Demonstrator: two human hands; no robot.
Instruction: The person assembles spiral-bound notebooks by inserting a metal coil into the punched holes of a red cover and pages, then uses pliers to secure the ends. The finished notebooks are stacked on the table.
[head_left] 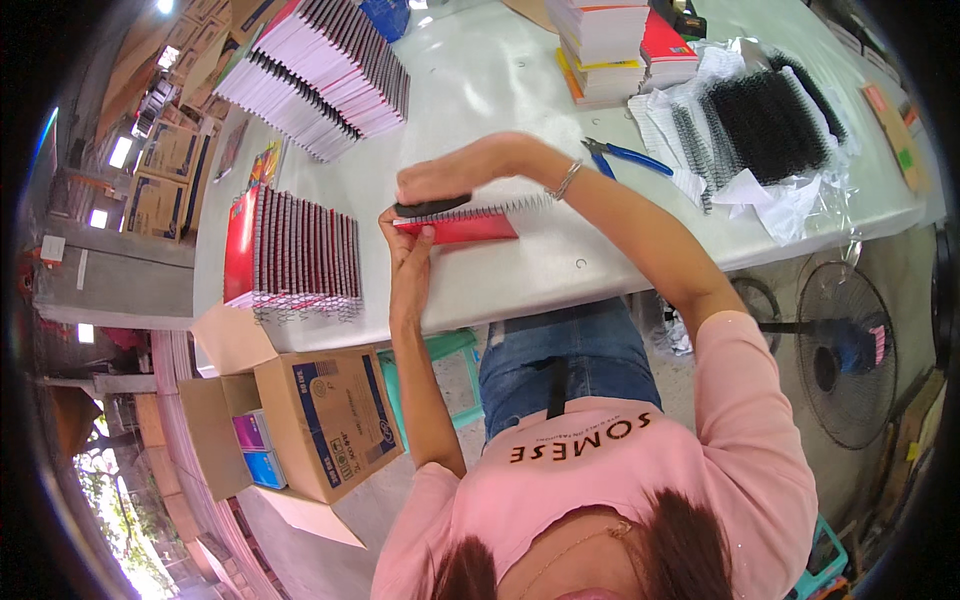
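My left hand (408, 262) grips a red-covered notebook (465, 229) at its left end, thumb on the cover, near the table's front edge. A dark wire spiral (515, 204) runs along the notebook's far edge and sticks out past its right end. Above that edge, my right hand (450, 178) is closed on a black elongated tool (434, 207), pressed along the spiral's left part; its exact kind does not show. Blue-handled cutting pliers (628, 157) lie on the table to the right, apart from both hands.
Spiral-bound notebooks (305, 250) stand in a row at left, with taller stacks (330, 75) behind. Black spiral coils (765, 125) lie on white paper at right. More books (605, 55) are piled at the back. An open carton (330, 420) and a fan (850, 355) stand below the table.
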